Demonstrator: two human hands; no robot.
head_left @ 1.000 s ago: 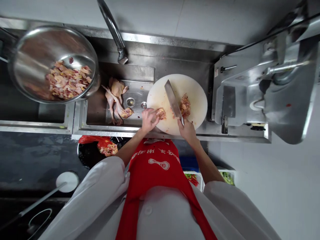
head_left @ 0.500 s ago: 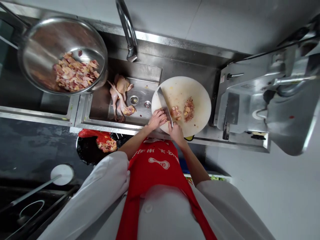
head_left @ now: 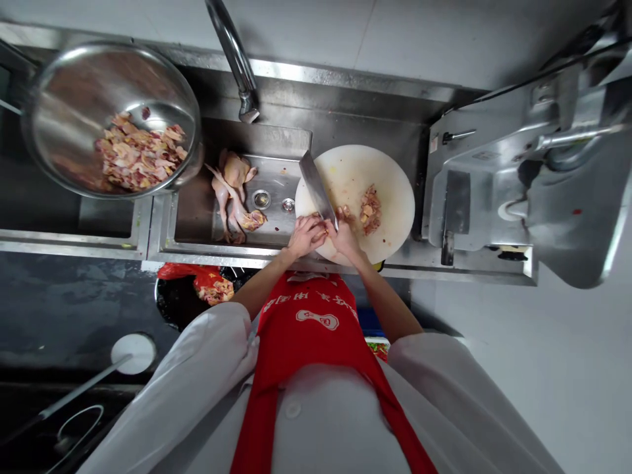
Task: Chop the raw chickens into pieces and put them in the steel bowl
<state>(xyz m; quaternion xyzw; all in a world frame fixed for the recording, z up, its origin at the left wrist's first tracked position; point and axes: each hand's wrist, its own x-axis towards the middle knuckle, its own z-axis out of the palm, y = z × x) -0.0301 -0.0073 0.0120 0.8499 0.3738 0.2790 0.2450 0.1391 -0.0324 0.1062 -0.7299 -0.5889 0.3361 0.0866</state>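
Observation:
My right hand (head_left: pixel 344 238) is closed on the handle of a cleaver (head_left: pixel 317 187), whose broad blade points up and left over the round white cutting board (head_left: pixel 394 184). Beside it, at the board's lower left edge, my left hand (head_left: pixel 305 235) has its fingers curled over a small piece of meat, mostly hidden beneath them. A pile of chopped meat (head_left: pixel 370 209) lies near the middle of the board. Some smaller bits are partly covered by my right hand.
Left of the board, a plucked bird (head_left: pixel 234 191) lies in the sink (head_left: pixel 276 230) under a faucet (head_left: pixel 244 85). A large steel pot (head_left: pixel 64 79) holds cut meat. A slicing machine (head_left: pixel 494 164) with another cleaver (head_left: pixel 455 210) stands right.
My right hand and the cleaver have shifted slightly up relative to the board, and the right hand now covers part of the smaller meat bits. The whole view has shifted a little.

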